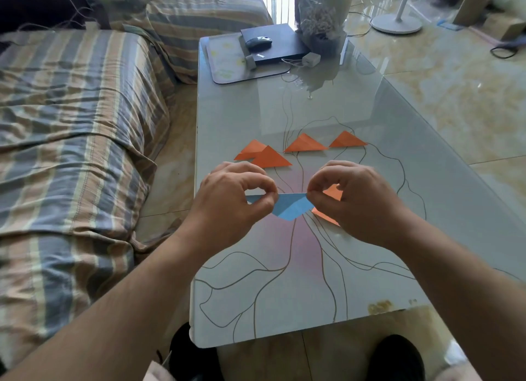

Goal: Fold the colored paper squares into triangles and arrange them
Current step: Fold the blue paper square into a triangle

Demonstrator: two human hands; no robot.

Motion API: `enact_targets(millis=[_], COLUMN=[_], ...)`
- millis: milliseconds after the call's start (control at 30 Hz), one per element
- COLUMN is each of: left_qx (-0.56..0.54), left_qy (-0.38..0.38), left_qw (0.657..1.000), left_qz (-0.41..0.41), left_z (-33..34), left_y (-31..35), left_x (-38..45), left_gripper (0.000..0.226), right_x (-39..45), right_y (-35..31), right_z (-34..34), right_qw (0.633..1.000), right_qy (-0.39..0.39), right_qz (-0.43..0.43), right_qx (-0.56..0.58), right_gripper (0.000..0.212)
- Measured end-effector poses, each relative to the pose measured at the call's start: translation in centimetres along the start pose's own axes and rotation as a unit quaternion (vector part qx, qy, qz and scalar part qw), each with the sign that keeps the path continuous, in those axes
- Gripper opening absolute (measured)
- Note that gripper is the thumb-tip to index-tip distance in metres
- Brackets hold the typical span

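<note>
hands (227, 198) (353, 198) pinch blue paper (290, 208) above orange sheet (324, 217); orange triangles (305, 144) beyond.

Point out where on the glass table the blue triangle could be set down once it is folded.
Bare glass lies between the orange triangles and the laptop, and on the near stretch of the table below both hands. It is crowded in the triangle row, and under the right hand, where orange paper lies. The left hand and right hand pinch the blue paper.
</note>
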State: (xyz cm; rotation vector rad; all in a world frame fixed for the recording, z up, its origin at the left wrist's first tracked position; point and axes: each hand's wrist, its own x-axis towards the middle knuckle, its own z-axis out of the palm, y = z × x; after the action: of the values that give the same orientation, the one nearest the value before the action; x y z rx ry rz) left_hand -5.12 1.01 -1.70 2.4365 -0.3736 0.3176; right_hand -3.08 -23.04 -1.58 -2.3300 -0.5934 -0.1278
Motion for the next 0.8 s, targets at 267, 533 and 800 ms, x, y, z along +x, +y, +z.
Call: enact_targets(millis=[267, 533, 800], left_qx=[0.003, -0.016, -0.004], left_qy=[-0.030, -0.030, -0.005], left_qw=[0.999, 0.999, 1.000], left_qz=[-0.022, -0.011, 0.003], left_z=[0.5, 1.1, 0.9], left_y=[0.0, 0.7, 0.6], left_x=[-0.2, -0.3, -0.1], left_gripper=[0.008, 0.005, 0.004], right_x=[-0.3, -0.4, -0.1], right_y=[-0.3, -1.0, -1.2], right_z=[0.7, 1.8, 1.4], right_qw=[1.000, 1.000, 1.000], right_qy=[0.007, 0.016, 0.006], right_qz=[0.018, -0.013, 0.008], right_qx=[0.018, -0.006, -0.008], right_gripper=[0.018, 0.009, 0.019])
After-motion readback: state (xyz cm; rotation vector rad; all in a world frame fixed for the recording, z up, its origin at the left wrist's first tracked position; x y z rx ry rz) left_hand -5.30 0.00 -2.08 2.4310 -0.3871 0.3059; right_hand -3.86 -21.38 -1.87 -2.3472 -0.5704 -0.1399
